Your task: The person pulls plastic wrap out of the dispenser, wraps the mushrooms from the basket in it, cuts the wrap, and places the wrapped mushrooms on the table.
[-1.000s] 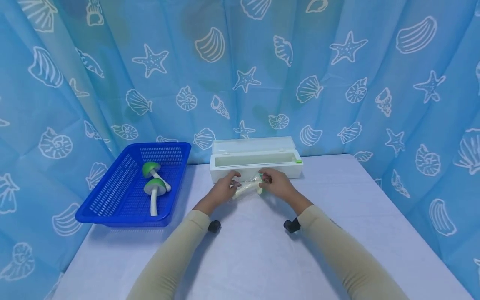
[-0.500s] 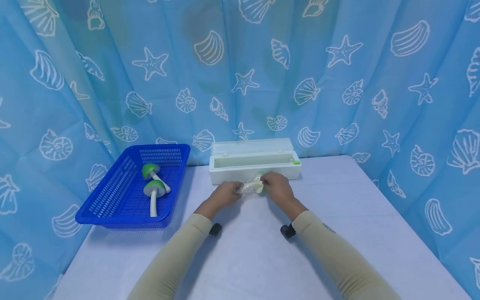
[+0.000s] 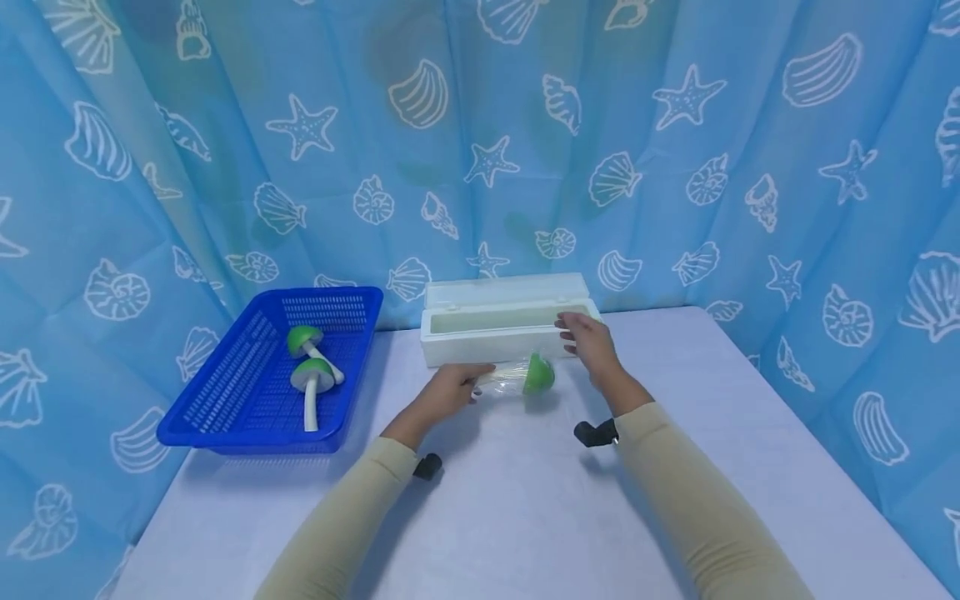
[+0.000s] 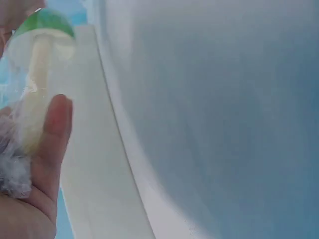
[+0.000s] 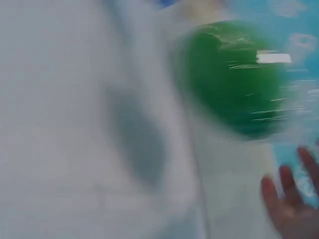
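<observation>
My left hand (image 3: pixel 445 393) holds a toy mushroom by its pale stem, with its green cap (image 3: pixel 538 375) pointing right, above the table in front of a long white box (image 3: pixel 480 343). Clear plastic film (image 3: pixel 506 379) covers the mushroom; in the left wrist view it bunches (image 4: pixel 14 172) in the palm, beside the stem (image 4: pixel 39 84). My right hand (image 3: pixel 591 346) is raised by the box's right end, fingers apart and slightly bent, not touching the mushroom. In the right wrist view its fingers (image 5: pixel 291 191) lie below the blurred, shiny green cap (image 5: pixel 232 79).
The white box's lid (image 3: pixel 506 289) stands open, leaning back near the blue seashell curtain (image 3: pixel 480 125). At the left, a blue plastic basket (image 3: pixel 217 400) holds two green-capped mushrooms (image 3: pixel 311 375). A white cloth covers the table (image 3: pixel 517 517).
Both hands were at the wrapped mushroom. My right hand has let go and moved right and up, uncovering the green cap. The left hand keeps hold of the stem end.
</observation>
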Available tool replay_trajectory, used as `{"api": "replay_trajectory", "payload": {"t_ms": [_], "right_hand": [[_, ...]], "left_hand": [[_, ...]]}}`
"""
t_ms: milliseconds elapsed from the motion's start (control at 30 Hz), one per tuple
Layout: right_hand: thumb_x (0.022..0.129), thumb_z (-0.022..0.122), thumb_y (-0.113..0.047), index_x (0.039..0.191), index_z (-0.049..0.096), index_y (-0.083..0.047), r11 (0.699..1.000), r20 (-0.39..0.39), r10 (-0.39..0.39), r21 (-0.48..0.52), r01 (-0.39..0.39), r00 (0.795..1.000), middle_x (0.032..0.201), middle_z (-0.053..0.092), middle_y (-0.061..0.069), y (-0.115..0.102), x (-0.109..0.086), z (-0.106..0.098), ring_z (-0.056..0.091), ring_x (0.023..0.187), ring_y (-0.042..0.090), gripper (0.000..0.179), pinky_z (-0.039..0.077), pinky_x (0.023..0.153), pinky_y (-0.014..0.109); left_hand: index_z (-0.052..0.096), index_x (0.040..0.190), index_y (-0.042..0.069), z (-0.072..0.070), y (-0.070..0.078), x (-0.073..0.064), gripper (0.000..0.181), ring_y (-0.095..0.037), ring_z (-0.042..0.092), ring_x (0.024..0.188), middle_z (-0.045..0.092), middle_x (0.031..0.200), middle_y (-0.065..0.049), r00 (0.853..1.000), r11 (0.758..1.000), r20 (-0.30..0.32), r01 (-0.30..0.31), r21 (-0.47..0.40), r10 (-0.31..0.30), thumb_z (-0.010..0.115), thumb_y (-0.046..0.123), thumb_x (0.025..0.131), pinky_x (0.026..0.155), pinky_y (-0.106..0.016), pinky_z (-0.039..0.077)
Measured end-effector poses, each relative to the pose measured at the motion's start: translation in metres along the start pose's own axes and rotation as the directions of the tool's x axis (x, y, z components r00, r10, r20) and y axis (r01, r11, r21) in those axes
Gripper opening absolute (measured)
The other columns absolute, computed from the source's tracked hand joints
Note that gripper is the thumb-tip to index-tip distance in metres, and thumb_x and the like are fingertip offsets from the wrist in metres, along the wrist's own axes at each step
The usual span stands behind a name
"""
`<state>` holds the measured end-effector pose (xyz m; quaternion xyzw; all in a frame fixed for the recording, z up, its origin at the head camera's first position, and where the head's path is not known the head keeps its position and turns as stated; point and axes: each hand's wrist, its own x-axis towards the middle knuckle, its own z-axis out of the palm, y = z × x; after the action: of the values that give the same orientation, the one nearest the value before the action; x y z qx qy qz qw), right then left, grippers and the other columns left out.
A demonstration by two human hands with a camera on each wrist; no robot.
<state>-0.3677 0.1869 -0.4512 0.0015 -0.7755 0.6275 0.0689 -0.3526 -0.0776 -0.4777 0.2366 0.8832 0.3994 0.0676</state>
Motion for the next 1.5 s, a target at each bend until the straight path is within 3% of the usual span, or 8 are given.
{"api": "replay_trajectory", "payload": {"t_ms": [200,433,633,800,933,1200,1400,1500], "right_hand": [[0.105,0.046,-0.026,0.135,0.058,-0.010,0.975,0.146,-0.184,-0.095,0.199,0.972,0.141,0.052,0.007,0.014,-0.026,0.026,0.042,0.133,0.025,0.036,0.036,0.106,0.047],[0.098,0.059,-0.033,0.090,0.077,-0.004,0.806,-0.042,-0.543,-0.307,0.506,0.839,0.090,0.073,0.006,0.003,-0.031,0.047,0.069,0.088,0.023,0.035,0.054,0.076,0.042],[0.102,0.028,-0.057,0.077,0.078,-0.010,0.866,-0.162,-0.306,-0.457,0.204,0.938,0.077,0.072,0.006,0.002,-0.017,0.041,0.066,0.077,0.026,0.073,0.050,0.072,0.041],[0.100,0.023,-0.062,0.092,0.078,-0.009,0.870,-0.043,-0.084,-0.491,0.052,0.996,0.101,0.071,0.012,-0.004,-0.011,0.034,0.062,0.092,0.031,0.077,0.047,0.080,0.045],[0.099,0.043,-0.055,0.115,0.072,-0.010,0.916,0.088,-0.066,-0.389,0.095,0.994,0.121,0.066,0.011,-0.003,-0.011,0.028,0.058,0.111,0.030,0.056,0.045,0.092,0.047],[0.095,0.059,-0.047,0.096,0.075,-0.002,0.986,-0.073,-0.087,0.137,0.097,0.993,0.106,0.069,0.014,0.005,-0.012,0.024,0.062,0.092,0.024,0.048,0.052,0.071,0.029],[0.096,0.059,-0.040,0.090,0.074,0.003,0.979,-0.077,-0.118,0.158,0.129,0.990,0.094,0.069,0.014,-0.004,-0.014,0.031,0.065,0.079,0.020,0.045,0.055,0.067,0.031],[0.097,0.060,-0.038,0.089,0.076,0.001,0.991,-0.087,-0.104,0.079,0.111,0.991,0.092,0.071,0.013,-0.005,-0.014,0.028,0.063,0.074,0.018,0.043,0.053,0.062,0.028]], "left_hand": [[0.055,0.136,0.002,0.011,0.007,-0.002,0.043,-0.023,0.067,0.083,0.057,0.124,-0.021,0.993,0.927,0.026,0.114,-0.356,-0.112,0.035,-0.006,0.099,0.069,-0.032,0.057],[0.059,0.130,0.002,0.014,0.017,0.000,0.037,-0.021,0.065,0.073,0.061,0.110,-0.015,0.982,0.859,0.105,0.188,-0.476,-0.157,0.036,0.003,0.102,0.064,-0.035,0.057],[0.049,0.140,0.005,0.022,0.030,-0.003,0.039,-0.023,0.064,0.084,0.060,0.109,-0.014,0.979,0.957,0.191,0.124,-0.262,-0.074,0.040,0.019,0.105,0.072,-0.037,0.055],[0.040,0.146,0.005,0.028,0.042,-0.005,0.057,-0.014,0.060,0.086,0.064,0.111,-0.009,0.983,0.995,0.175,0.035,0.098,-0.052,0.056,0.031,0.099,0.076,-0.032,0.050],[0.042,0.144,-0.001,0.027,0.045,-0.009,0.047,-0.012,0.063,0.078,0.065,0.104,-0.014,0.982,0.998,0.184,0.051,-0.021,-0.046,0.049,0.021,0.103,0.072,-0.030,0.053],[0.050,0.135,-0.005,0.021,0.048,-0.008,0.045,-0.024,0.069,0.084,0.062,0.114,-0.027,0.995,0.755,0.102,0.050,-0.654,0.022,0.041,0.029,0.106,0.080,-0.037,0.055],[0.044,0.143,0.002,0.023,0.038,-0.008,0.073,-0.027,0.071,0.081,0.068,0.107,-0.021,0.992,0.662,0.106,0.126,-0.739,-0.070,0.030,0.059,0.099,0.076,-0.036,0.056],[0.047,0.141,0.001,0.021,0.032,-0.011,0.080,-0.030,0.070,0.091,0.064,0.114,-0.025,0.988,0.670,0.139,0.150,-0.727,-0.070,0.031,0.065,0.096,0.080,-0.037,0.055]]}}
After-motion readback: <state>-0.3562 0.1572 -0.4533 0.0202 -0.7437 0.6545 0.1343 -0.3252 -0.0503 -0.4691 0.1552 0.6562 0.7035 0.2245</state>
